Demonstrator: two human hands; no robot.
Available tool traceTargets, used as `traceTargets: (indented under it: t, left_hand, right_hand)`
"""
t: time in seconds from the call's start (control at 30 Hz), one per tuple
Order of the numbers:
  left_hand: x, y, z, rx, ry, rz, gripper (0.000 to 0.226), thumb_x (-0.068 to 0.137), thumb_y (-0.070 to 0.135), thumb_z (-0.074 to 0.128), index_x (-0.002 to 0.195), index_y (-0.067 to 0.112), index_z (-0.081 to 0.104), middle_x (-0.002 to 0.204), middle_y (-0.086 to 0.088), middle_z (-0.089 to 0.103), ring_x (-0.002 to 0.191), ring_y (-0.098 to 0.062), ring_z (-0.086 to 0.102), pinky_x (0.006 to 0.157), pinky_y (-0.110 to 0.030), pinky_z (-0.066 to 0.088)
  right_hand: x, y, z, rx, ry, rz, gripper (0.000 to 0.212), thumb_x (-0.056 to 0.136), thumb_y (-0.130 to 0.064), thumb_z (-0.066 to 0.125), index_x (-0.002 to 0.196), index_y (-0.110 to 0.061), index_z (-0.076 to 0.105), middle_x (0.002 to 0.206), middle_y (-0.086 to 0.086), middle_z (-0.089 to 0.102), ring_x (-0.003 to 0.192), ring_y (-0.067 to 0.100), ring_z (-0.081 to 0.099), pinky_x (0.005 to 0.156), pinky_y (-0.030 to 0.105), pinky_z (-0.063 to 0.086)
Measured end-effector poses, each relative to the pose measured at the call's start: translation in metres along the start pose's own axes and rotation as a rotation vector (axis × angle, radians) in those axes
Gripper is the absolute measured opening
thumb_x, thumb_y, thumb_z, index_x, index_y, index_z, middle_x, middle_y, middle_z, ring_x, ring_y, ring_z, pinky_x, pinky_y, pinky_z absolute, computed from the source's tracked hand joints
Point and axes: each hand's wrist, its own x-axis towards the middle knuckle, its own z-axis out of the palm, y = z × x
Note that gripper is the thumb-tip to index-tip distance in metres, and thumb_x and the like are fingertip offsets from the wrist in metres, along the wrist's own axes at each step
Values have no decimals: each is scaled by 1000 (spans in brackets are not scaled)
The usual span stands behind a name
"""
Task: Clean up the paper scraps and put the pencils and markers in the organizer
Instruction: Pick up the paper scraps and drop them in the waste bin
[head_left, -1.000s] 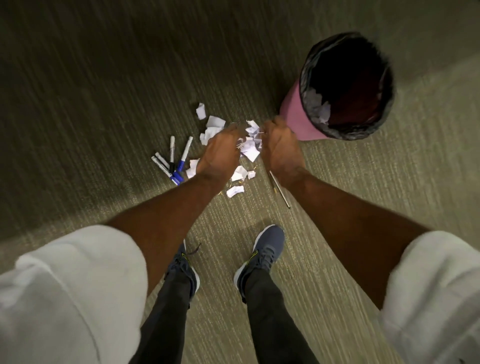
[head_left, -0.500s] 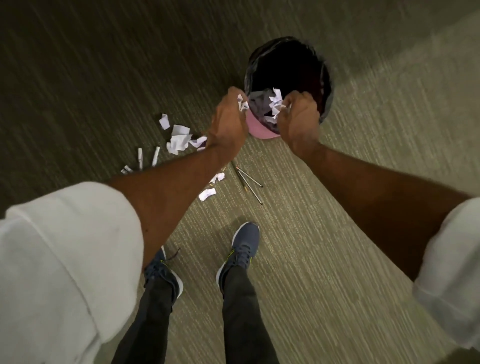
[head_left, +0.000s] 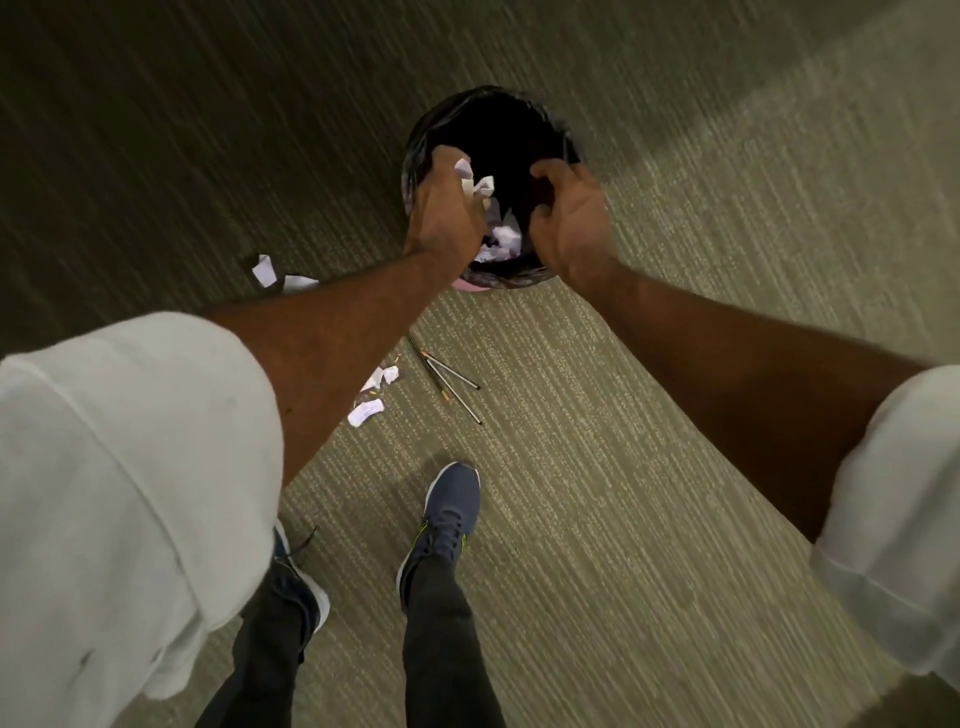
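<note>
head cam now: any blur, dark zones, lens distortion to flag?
Head view: streaky motion blur on the carpet, worst in the dim upper left; a brighter light band crosses the upper right. The bin interior is near black, scraps inside barely lit. Wide-angle stretch enlarges the sleeves at the edges. Left hand and right hand slightly soft.

Both hands, left hand (head_left: 447, 218) and right hand (head_left: 571, 218), hover over the bin (head_left: 550, 130).

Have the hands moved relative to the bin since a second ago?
Yes. Both the left hand and right hand rose from the floor scraps to over the bin.
</note>
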Motion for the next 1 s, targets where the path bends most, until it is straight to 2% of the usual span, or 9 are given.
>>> traceTargets:
  t: [0.07,0.13,0.27,0.33,0.43,0.57,0.8,0.9,1.0]
  left_hand:
    - [2,2,3,-24,-13,7,44,91,3,63,132,1,49,121,-12,56,112,-20,55,83,-3,41]
    - [2,4,4,-34,-37,10,56,90,7,69,140,2,44,134,-15,57,119,-18,54,85,5,31]
    - [4,8,3,63,-68,-13,66,91,18,71,149,9,39,145,-13,53,133,-23,52,110,-26,42]
    - [2,5,3,57,-89,-40,67,92,17,70,151,8,38,146,-14,53,135,-25,51,113,-33,44]
    - [-10,-7,2,46,-100,-54,69,91,16,71,151,7,37,146,-15,53,136,-25,52,113,-33,44]
    - [-36,-38,-10,15,-96,-45,61,87,12,73,143,7,48,134,-14,63,126,-26,60,101,-20,44]
    - [-83,-122,-43,28,-37,-252,69,89,25,75,148,9,43,143,-16,55,135,-28,51,112,-31,42]
    - [-103,-158,-62,35,-22,-273,60,88,17,76,139,2,50,136,-16,59,129,-26,56,102,-16,39]
    - [-125,-190,-77,43,-16,-230,59,88,11,74,138,-5,49,138,-21,57,132,-31,53,109,-21,36]
  right_hand:
    - [-2,5,-3,-7,-8,-23,52,91,1,49,141,-14,53,144,13,46,125,28,55,106,31,45]
    - [-4,10,-4,-14,-13,-56,50,93,-1,50,141,-13,53,144,13,46,125,28,55,106,32,46]
    - [-6,14,1,-26,-3,-93,49,96,-1,48,143,-14,50,145,13,45,126,26,54,103,27,46]
    - [-8,13,6,-15,-13,-84,50,97,-1,48,145,-15,48,147,12,43,128,25,53,100,21,44]
    - [-15,9,17,-19,-30,-96,51,96,-2,50,145,-15,47,147,12,44,128,26,54,98,22,44]
    - [-31,1,37,-50,-65,-148,53,93,-1,52,145,-12,48,144,14,46,123,27,57,97,22,46]
    - [-81,-22,86,-166,-219,-270,55,97,-2,49,150,-14,40,149,13,41,132,27,49,114,35,44]
    - [-104,-31,111,-200,-321,-297,59,97,-8,52,153,-13,35,154,15,36,136,32,46,115,40,41]
    - [-124,-34,137,-202,-386,-285,65,94,-9,58,154,-14,33,154,14,35,136,33,44,116,38,39]
